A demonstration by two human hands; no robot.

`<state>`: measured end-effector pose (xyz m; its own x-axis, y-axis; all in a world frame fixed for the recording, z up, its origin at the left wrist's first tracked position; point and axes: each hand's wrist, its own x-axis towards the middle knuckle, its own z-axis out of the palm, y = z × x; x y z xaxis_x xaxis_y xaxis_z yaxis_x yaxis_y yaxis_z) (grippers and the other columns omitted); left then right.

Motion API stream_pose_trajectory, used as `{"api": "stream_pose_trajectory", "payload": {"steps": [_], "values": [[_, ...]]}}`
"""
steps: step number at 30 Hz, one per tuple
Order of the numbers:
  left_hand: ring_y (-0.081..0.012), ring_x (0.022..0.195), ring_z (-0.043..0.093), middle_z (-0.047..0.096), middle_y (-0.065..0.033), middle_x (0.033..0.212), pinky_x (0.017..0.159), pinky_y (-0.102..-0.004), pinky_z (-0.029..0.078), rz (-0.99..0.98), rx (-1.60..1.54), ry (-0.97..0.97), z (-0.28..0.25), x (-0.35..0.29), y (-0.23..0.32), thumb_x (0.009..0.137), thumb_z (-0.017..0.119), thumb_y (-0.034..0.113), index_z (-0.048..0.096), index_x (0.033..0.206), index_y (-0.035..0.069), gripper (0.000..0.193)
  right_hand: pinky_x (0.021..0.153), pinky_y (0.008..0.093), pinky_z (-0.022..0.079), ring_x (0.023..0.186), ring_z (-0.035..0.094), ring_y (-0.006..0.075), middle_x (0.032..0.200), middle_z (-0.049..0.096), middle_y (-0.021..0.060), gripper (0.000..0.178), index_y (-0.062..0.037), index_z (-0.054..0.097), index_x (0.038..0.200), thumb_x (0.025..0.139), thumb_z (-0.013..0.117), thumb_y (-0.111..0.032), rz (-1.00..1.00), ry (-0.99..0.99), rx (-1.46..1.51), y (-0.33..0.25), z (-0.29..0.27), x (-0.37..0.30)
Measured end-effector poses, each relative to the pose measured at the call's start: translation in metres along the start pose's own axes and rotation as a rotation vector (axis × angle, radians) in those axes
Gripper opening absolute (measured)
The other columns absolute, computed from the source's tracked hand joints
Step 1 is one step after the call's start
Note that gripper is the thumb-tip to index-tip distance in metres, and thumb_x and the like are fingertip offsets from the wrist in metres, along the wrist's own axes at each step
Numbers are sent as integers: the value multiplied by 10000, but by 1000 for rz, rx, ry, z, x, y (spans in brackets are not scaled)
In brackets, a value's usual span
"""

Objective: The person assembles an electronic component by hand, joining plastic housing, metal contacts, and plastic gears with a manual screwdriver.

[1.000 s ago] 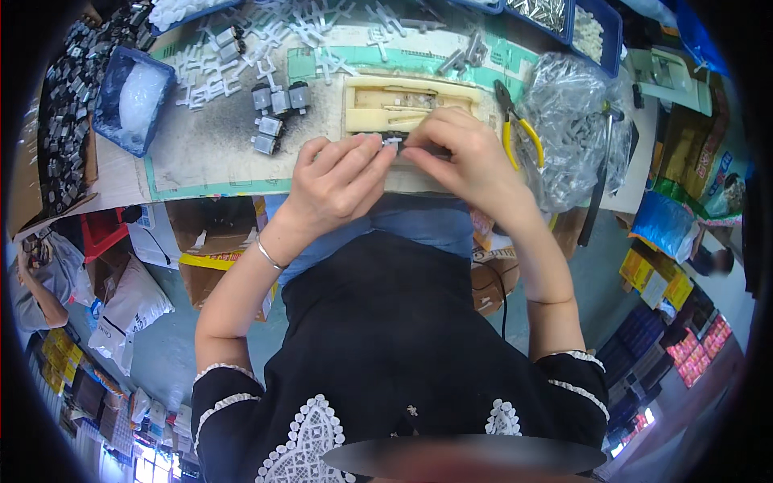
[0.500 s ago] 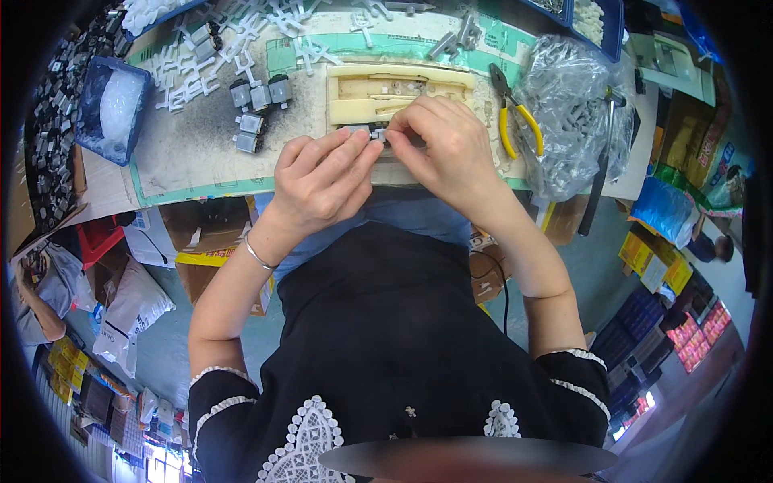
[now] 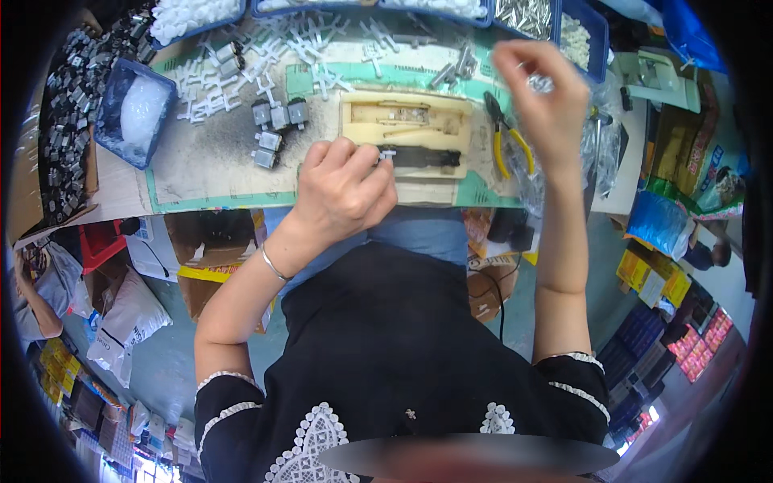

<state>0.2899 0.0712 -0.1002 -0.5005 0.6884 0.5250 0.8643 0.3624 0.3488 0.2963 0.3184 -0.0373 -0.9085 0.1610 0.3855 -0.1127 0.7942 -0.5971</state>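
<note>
A cream-coloured fixture block [image 3: 407,118] lies on the worktop in front of me, with a long black part [image 3: 423,157] in its near groove. My left hand [image 3: 346,183] is closed at the left end of that groove, its fingers pressed together and hiding most of what they grip. A small light-grey piece [image 3: 388,153] pokes out beside its fingertips. Raised and away from the fixture, my right hand [image 3: 551,105] hangs beyond the yellow-handled pliers [image 3: 512,145], just short of a blue tray of metal pins [image 3: 523,18]. Its fingers are curled but blurred; whether they hold anything is unclear.
Several small grey-and-black motors [image 3: 279,117] sit left of the fixture, near a heap of white branched plastic parts [image 3: 205,88]. A blue bin with a clear bag [image 3: 138,113] stands farther left, by a mass of motors [image 3: 60,121]. A clear plastic bag [image 3: 608,161] lies at the right.
My right hand has left the fixture and moved up and right toward the trays. My left hand stays at the fixture's left end, its fingers more curled. The black part is now exposed.
</note>
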Motion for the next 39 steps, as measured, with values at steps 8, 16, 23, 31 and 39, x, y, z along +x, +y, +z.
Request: {"api": "stream_pose_trajectory", "payload": {"steps": [8, 16, 23, 31, 39], "values": [[-198, 699, 496, 504, -24, 748, 615, -334, 349, -23, -80, -78, -20, 23, -3, 689, 694, 185, 588, 698, 105, 133, 759, 434, 428, 829, 585, 301, 811, 661, 104, 163, -94, 707, 826, 771, 628, -225, -58, -98, -781, 89, -1, 69], [-213, 752, 536, 546, -39, 776, 671, -344, 390, -144, 177, 222, -19, 107, -92, 726, 666, 93, 643, 821, 77, 99, 678, 408, 407, 709, 606, 292, 702, 650, 106, 146, -71, 660, 733, 790, 600, -191, -48, 17, -693, 88, 8, 71], [-215, 819, 555, 570, -30, 842, 710, -345, 403, -63, 359, -1, -2, 132, -110, 754, 668, 122, 646, 804, 90, 63, 591, 297, 497, 656, 643, 192, 772, 664, 112, 89, -10, 664, 741, 763, 654, -96, 143, 157, -89, 62, 0, 58], [-101, 719, 653, 688, -73, 794, 615, -214, 507, -684, -940, 159, -11, 106, -57, 837, 667, 111, 660, 877, -14, 131, 765, 267, 538, 823, 649, 137, 848, 647, 85, 91, 11, 570, 857, 806, 630, 56, 221, 166, 782, -32, 25, 9], [-197, 766, 678, 664, -116, 830, 690, -258, 567, -1050, -1787, 231, -13, 72, -1, 835, 617, 26, 621, 873, -39, 75, 635, 264, 542, 752, 676, 183, 814, 634, 107, 208, -20, 490, 784, 740, 664, 87, -175, 184, 339, -57, 35, -23]]}}
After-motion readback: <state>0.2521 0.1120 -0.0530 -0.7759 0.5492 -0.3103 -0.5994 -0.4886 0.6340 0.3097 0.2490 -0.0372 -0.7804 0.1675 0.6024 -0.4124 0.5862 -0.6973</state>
